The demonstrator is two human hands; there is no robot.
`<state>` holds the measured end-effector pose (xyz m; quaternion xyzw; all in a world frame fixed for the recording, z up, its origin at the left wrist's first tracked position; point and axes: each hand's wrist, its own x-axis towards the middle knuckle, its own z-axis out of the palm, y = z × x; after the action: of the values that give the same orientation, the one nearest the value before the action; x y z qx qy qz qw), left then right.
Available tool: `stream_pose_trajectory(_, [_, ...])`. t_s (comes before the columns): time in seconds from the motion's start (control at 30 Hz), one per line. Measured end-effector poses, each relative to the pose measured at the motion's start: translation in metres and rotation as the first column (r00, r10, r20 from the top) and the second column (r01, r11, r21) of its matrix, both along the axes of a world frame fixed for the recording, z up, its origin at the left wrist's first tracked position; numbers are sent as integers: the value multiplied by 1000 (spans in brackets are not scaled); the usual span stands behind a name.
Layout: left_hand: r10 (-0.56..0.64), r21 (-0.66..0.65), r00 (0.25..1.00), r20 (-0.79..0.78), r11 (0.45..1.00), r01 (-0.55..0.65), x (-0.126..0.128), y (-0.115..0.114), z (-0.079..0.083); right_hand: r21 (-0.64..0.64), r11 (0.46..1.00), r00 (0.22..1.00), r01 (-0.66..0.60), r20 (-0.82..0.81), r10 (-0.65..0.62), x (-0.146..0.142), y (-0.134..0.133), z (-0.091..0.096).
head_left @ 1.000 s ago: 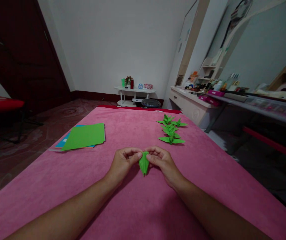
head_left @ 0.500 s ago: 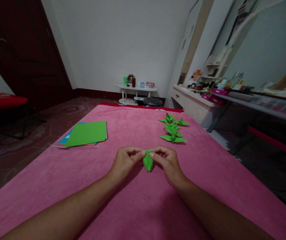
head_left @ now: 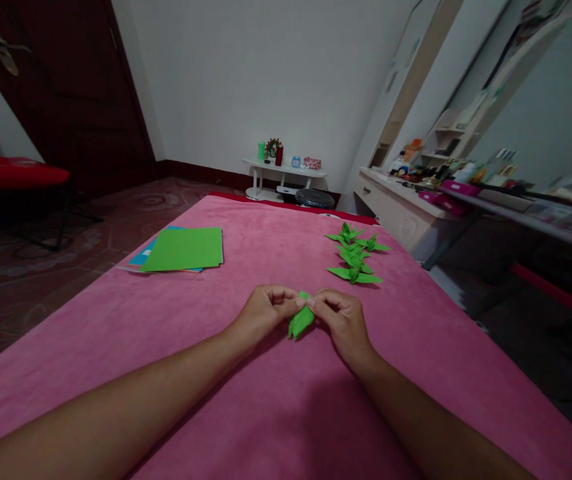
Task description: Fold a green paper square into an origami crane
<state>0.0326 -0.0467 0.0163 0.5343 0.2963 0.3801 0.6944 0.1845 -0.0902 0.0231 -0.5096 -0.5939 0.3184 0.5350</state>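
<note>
A small folded green paper piece [head_left: 301, 321] is pinched between both hands just above the pink cloth [head_left: 246, 407]. My left hand [head_left: 267, 311] grips its upper left edge with curled fingers. My right hand [head_left: 342, 319] pinches the top from the right. The paper's pointed end hangs down and to the left. Part of the fold is hidden behind my fingertips.
Several finished green folded paper figures [head_left: 355, 254] lie in a row at the far right of the cloth. A stack of flat sheets, green on top [head_left: 185, 249], rests at the far left. A desk [head_left: 402, 210] stands to the right, a low white table [head_left: 285, 177] beyond.
The folded piece has tilted from hanging straight down to slanting down-left, and both hands have closed in tighter on its top. The camera has shifted slightly.
</note>
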Motion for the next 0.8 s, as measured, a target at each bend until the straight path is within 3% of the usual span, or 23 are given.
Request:
stream_pose_trajectory(0.13, [-45,-18,997,-58,999,44,1,-3,3,17,995,994,99,-49,-98,5,2,-5])
stream_pose_trajectory(0.23, [-29,10,997,-77,999,30,0,-2,5,5,996,994,92,-61,-92,8,4,-4])
stream_pose_trajectory(0.4, [40,266,978,-205,964,16,-6,5,7,-123,987,993,-108,-51,103,9,6,4])
stream_pose_trajectory(0.5, [75,363,970,-233,932,15,-7,10,7,-148,984,994,-103,-59,95,10,7,5])
stream_pose_trajectory(0.57, [108,298,983,-151,953,-58,-7,12,7,-126,990,995,-57,-86,46,10,8,1])
stream_pose_trajectory(0.67, [135,65,988,72,988,-139,-3,10,4,-72,997,984,32,-171,-44,8,9,-7])
stream_pose_trajectory(0.73, [123,-57,971,204,992,-114,0,4,3,-50,995,974,87,-207,-95,5,8,-11])
stream_pose_trajectory(0.8, [68,-95,960,272,995,-44,3,-3,2,-41,993,965,108,-237,-114,0,6,-13])
